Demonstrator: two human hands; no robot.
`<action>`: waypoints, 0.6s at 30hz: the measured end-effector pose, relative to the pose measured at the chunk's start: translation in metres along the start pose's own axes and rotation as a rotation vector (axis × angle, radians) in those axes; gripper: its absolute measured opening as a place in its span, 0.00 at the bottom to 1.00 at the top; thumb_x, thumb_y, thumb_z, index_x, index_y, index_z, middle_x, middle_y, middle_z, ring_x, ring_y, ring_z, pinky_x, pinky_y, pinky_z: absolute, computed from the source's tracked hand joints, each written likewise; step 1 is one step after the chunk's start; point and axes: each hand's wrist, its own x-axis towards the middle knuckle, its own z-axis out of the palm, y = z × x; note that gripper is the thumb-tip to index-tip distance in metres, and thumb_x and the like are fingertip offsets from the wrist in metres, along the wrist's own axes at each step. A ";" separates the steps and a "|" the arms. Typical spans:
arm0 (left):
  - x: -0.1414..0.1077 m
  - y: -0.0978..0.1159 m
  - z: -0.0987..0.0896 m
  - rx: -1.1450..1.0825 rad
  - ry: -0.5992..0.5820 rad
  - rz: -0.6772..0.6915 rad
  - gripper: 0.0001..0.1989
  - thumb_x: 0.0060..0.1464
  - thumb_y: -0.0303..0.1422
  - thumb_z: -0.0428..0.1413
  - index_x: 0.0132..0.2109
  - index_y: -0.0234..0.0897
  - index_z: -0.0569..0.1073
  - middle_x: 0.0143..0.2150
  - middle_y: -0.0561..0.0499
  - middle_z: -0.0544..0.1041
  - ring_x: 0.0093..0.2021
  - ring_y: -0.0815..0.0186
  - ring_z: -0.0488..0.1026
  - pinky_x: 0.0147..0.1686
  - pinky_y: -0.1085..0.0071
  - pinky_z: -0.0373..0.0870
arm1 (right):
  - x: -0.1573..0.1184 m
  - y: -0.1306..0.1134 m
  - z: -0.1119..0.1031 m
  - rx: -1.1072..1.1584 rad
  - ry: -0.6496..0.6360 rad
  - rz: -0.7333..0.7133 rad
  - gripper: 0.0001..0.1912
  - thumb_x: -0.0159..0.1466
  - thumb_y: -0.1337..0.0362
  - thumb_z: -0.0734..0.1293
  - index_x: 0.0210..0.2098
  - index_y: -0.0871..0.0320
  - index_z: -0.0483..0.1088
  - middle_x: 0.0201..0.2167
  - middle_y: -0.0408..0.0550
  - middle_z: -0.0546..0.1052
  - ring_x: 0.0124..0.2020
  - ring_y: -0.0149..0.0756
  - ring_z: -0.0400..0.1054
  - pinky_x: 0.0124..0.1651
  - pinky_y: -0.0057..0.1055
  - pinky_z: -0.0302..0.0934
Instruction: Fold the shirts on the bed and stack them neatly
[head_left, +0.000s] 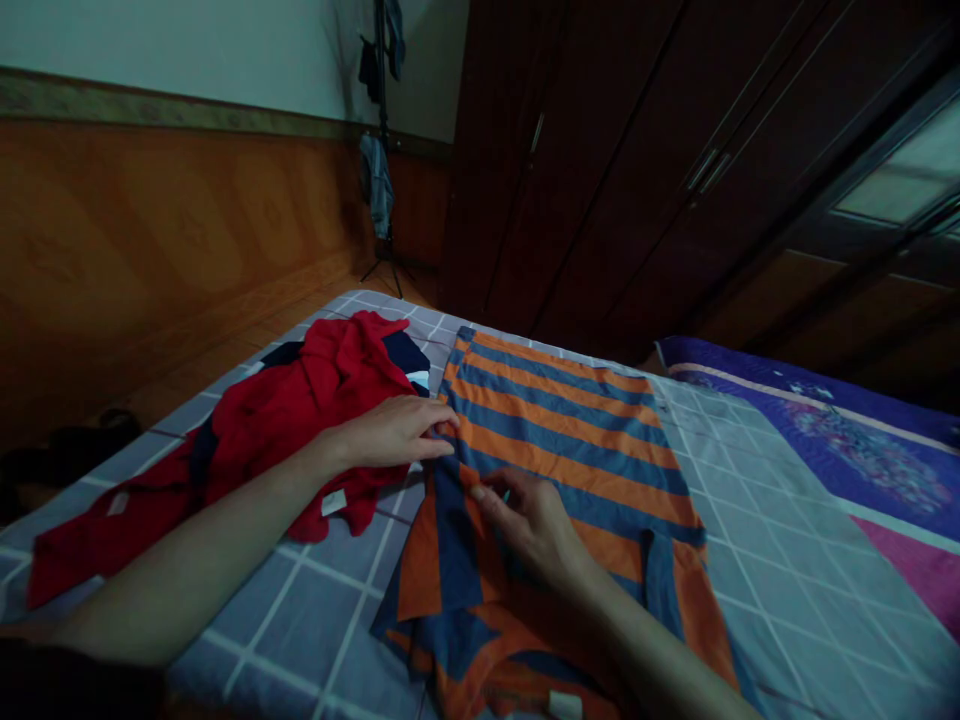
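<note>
An orange and blue-grey striped shirt (577,440) lies spread on the bed, its neck opening and a white label toward me. The left sleeve is folded inward over the body. My left hand (412,432) is at the shirt's left edge, thumb and fingers closed on the cloth. Lower and further right, my right hand (536,525) pinches the cloth near the folded sleeve between thumb and fingers. Its other fingers are curled and partly hidden. Beside my left forearm lies a crumpled pile of red clothes (300,400) with some dark blue cloth.
The bed has a grey-blue checked sheet (300,610). A purple flowered blanket (810,400) lies along the right side. Behind the bed stand a dark wooden wardrobe (585,150) and a clothes stand (384,130) with garments. Dark items lie on the floor at left.
</note>
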 end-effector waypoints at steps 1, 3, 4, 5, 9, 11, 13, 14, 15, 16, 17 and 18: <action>0.001 -0.003 0.007 -0.020 -0.032 0.007 0.13 0.57 0.34 0.54 0.49 0.37 0.72 0.42 0.50 0.75 0.41 0.65 0.71 0.41 0.74 0.63 | -0.006 -0.006 -0.001 -0.134 -0.021 -0.063 0.14 0.62 0.54 0.64 0.37 0.60 0.72 0.28 0.47 0.73 0.27 0.33 0.66 0.29 0.28 0.56; 0.002 -0.007 0.021 -0.040 -0.089 0.039 0.14 0.57 0.36 0.55 0.49 0.37 0.72 0.44 0.49 0.74 0.44 0.64 0.71 0.43 0.73 0.63 | -0.020 -0.018 -0.001 -0.352 -0.087 -0.227 0.10 0.62 0.59 0.65 0.37 0.59 0.71 0.33 0.49 0.72 0.31 0.35 0.66 0.31 0.29 0.56; 0.002 -0.008 0.028 -0.034 -0.099 0.052 0.14 0.57 0.36 0.55 0.48 0.36 0.72 0.44 0.48 0.74 0.45 0.63 0.70 0.44 0.72 0.62 | -0.026 -0.024 0.001 -0.408 -0.138 -0.308 0.08 0.62 0.61 0.65 0.38 0.58 0.70 0.35 0.48 0.71 0.32 0.35 0.65 0.31 0.29 0.56; 0.002 -0.010 0.033 -0.025 -0.100 0.057 0.12 0.56 0.36 0.55 0.46 0.36 0.73 0.43 0.48 0.74 0.45 0.63 0.70 0.44 0.71 0.62 | -0.031 -0.028 0.004 -0.439 -0.207 -0.376 0.07 0.62 0.63 0.65 0.38 0.57 0.69 0.36 0.48 0.71 0.34 0.35 0.65 0.32 0.28 0.56; 0.006 -0.017 0.044 -0.079 -0.039 0.013 0.04 0.54 0.31 0.55 0.34 0.35 0.73 0.35 0.52 0.73 0.38 0.66 0.69 0.41 0.72 0.62 | -0.044 -0.034 0.020 -0.543 -0.389 -0.511 0.07 0.61 0.67 0.65 0.40 0.56 0.66 0.38 0.46 0.68 0.36 0.36 0.62 0.32 0.29 0.57; 0.008 -0.019 0.045 -0.183 -0.018 0.003 0.04 0.53 0.30 0.54 0.34 0.35 0.72 0.34 0.53 0.73 0.37 0.67 0.69 0.40 0.73 0.62 | -0.044 -0.033 0.027 -0.615 -0.353 -0.582 0.07 0.63 0.67 0.63 0.41 0.57 0.65 0.38 0.47 0.68 0.36 0.37 0.61 0.33 0.30 0.57; 0.009 -0.019 0.044 -0.291 -0.030 -0.012 0.05 0.53 0.30 0.52 0.36 0.34 0.72 0.34 0.53 0.73 0.35 0.68 0.69 0.37 0.75 0.62 | -0.042 -0.035 0.032 -0.680 -0.297 -0.687 0.08 0.66 0.65 0.61 0.45 0.59 0.65 0.38 0.49 0.68 0.37 0.38 0.61 0.35 0.33 0.58; 0.009 -0.019 0.044 -0.332 -0.043 -0.024 0.06 0.54 0.31 0.52 0.36 0.34 0.72 0.33 0.54 0.73 0.34 0.69 0.69 0.34 0.76 0.62 | -0.040 -0.037 0.034 -0.716 -0.279 -0.749 0.09 0.67 0.66 0.60 0.46 0.60 0.64 0.39 0.50 0.68 0.37 0.39 0.61 0.37 0.34 0.58; 0.008 -0.019 0.044 -0.360 -0.054 -0.037 0.06 0.54 0.31 0.51 0.36 0.34 0.72 0.32 0.54 0.73 0.32 0.69 0.68 0.32 0.76 0.62 | -0.037 -0.040 0.036 -0.753 -0.270 -0.809 0.09 0.67 0.66 0.59 0.46 0.61 0.65 0.40 0.52 0.68 0.38 0.39 0.61 0.37 0.35 0.58; 0.008 -0.019 0.045 -0.377 -0.057 -0.048 0.07 0.54 0.32 0.51 0.36 0.34 0.72 0.30 0.55 0.72 0.31 0.70 0.68 0.30 0.77 0.61 | -0.035 -0.043 0.039 -0.790 -0.276 -0.862 0.09 0.67 0.67 0.59 0.45 0.63 0.65 0.40 0.53 0.68 0.38 0.40 0.61 0.37 0.35 0.58; 0.008 -0.019 0.046 -0.386 -0.053 -0.055 0.07 0.53 0.32 0.51 0.36 0.34 0.72 0.30 0.55 0.72 0.30 0.70 0.67 0.30 0.77 0.61 | -0.032 -0.047 0.042 -0.826 -0.290 -0.908 0.09 0.66 0.69 0.59 0.44 0.64 0.66 0.40 0.54 0.68 0.37 0.41 0.61 0.36 0.36 0.57; 0.008 -0.019 0.047 -0.393 -0.046 -0.060 0.07 0.53 0.32 0.52 0.36 0.34 0.72 0.29 0.56 0.71 0.30 0.70 0.67 0.29 0.77 0.60 | -0.030 -0.051 0.045 -0.857 -0.310 -0.947 0.08 0.65 0.70 0.59 0.41 0.65 0.67 0.37 0.54 0.68 0.36 0.41 0.61 0.35 0.36 0.57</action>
